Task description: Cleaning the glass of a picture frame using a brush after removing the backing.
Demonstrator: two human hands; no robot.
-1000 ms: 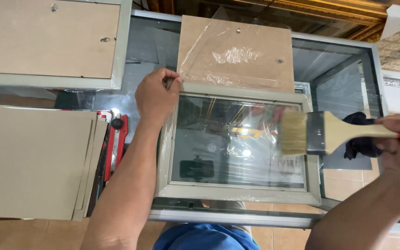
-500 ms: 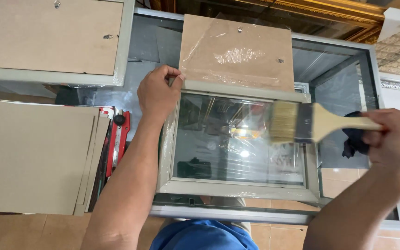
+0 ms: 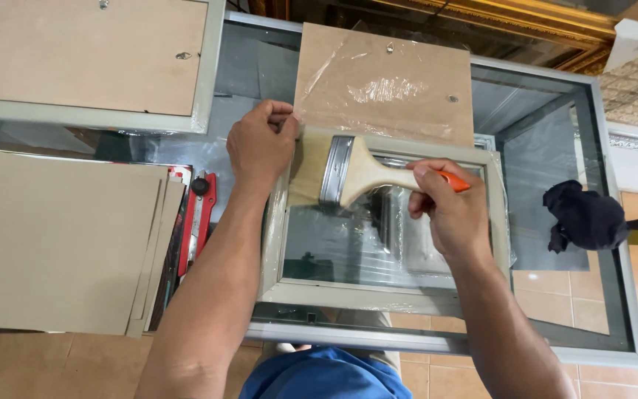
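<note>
— Wooden handle with orange tip: which hand holds the paintbrush (image 3: 341, 174)?

— The right hand (image 3: 448, 214), fingers closed around the handle. The bristles lie on the top left corner of the picture frame (image 3: 385, 295).

— And the frame?

— It lies flat on the glass table (image 3: 555, 111). The left hand (image 3: 260, 144) pinches its top left corner, beside a brown backing board (image 3: 385, 81). A dark cloth (image 3: 583, 216) lies well apart, on the right.

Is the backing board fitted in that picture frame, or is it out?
Out. The picture frame shows bare glass with floor tiles visible through it, and a backing board lies apart, just beyond it.
</note>
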